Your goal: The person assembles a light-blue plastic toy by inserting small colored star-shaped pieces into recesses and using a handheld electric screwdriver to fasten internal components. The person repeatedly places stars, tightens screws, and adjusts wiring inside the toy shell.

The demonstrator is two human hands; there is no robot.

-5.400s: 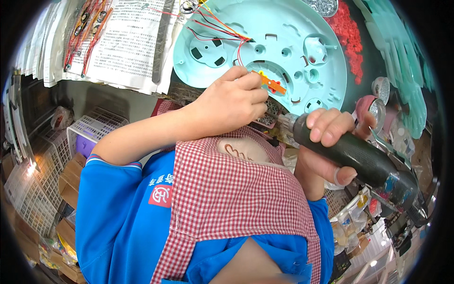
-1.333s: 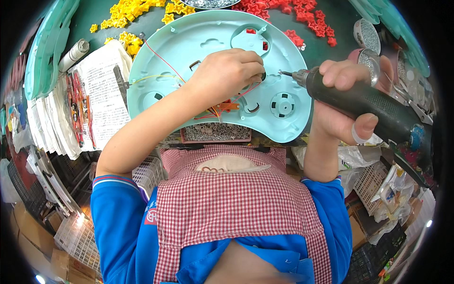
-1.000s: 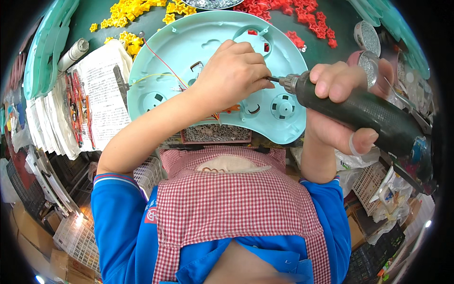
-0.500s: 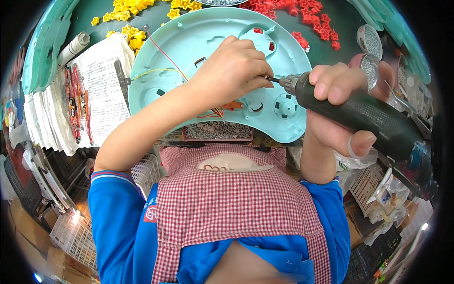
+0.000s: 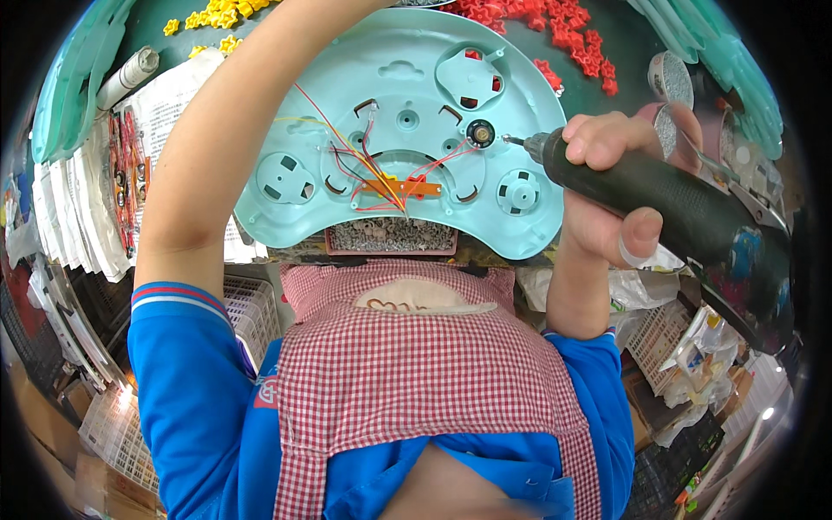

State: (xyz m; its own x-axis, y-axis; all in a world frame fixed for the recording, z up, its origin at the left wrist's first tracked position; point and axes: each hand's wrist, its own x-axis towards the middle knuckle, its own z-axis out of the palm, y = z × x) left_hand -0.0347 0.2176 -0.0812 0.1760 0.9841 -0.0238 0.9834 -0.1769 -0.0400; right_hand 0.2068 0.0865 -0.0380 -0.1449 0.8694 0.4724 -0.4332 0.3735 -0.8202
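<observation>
My right hand (image 5: 611, 178) is wrapped round a dark electric screwdriver (image 5: 685, 208). Its bit (image 5: 513, 139) points left over the teal plastic shell (image 5: 407, 43), just right of a small round black speaker (image 5: 480, 133) seated in it. Red wires lead from the speaker to an orange-brown circuit strip (image 5: 400, 188) at the shell's near middle, where yellow, red and black wires bunch together. My left forearm (image 5: 221, 147) reaches across the shell's left side to the far edge of the picture. The left hand itself lies outside the view.
Red star pieces (image 5: 568, 39) and yellow star pieces (image 5: 217, 13) lie beyond the shell. A tray of screws (image 5: 390, 237) sits at its near edge. Bowls of small metal parts (image 5: 674, 78) stand right. Paper sheets (image 5: 82, 208) and wired parts (image 5: 130, 186) lie left.
My left hand has left the spot by the screwdriver bit and gone up and away, out of view, uncovering the speaker. The screwdriver has shifted slightly, its bit still near the speaker.
</observation>
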